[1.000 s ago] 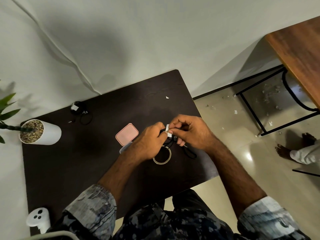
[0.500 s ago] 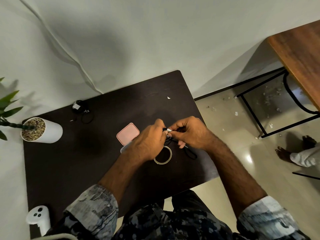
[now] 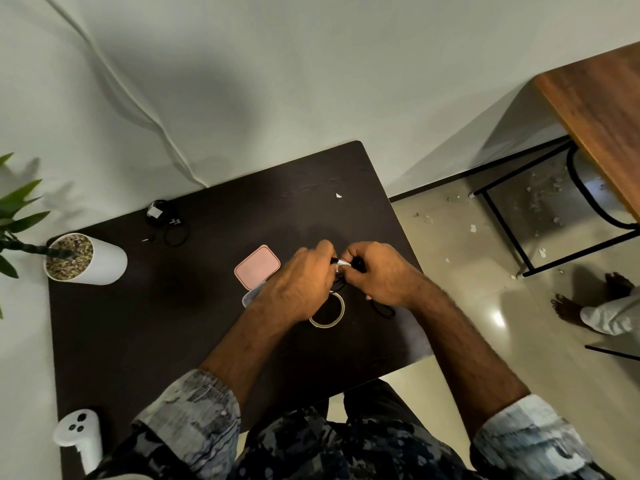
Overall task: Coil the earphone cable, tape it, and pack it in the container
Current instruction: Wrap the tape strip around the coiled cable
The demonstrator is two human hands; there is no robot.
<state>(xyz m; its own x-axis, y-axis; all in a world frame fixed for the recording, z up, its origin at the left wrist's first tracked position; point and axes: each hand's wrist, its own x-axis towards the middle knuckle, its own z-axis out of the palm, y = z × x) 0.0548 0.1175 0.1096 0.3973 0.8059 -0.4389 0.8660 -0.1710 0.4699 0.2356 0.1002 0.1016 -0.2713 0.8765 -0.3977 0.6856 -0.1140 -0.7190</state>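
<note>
Over the dark table [image 3: 173, 323], my left hand [image 3: 301, 278] and my right hand [image 3: 379, 273] meet and pinch a black earphone cable [image 3: 339, 282] coiled between them. A white strip of tape [image 3: 343, 263] sits on the cable between my fingertips. A loop of the cable [image 3: 384, 308] hangs out below my right hand. Just below the hands, a clear tape roll [image 3: 327, 311] lies flat on the table. The pink lid [image 3: 257, 266] rests left of my left hand, and the clear container [image 3: 250, 296] peeks out under my left wrist, mostly hidden.
A second black cable bundle [image 3: 166, 220] lies at the table's back left. A white plant pot [image 3: 86, 259] stands at the left edge, a white controller [image 3: 79, 434] at the front left corner. A person's bare feet [image 3: 588, 299] and a wooden table [image 3: 599, 109] are at right.
My hands have closed in tighter on the cable, and the white tape strip has gone from standing up between my fingers to lying pressed against the coil.
</note>
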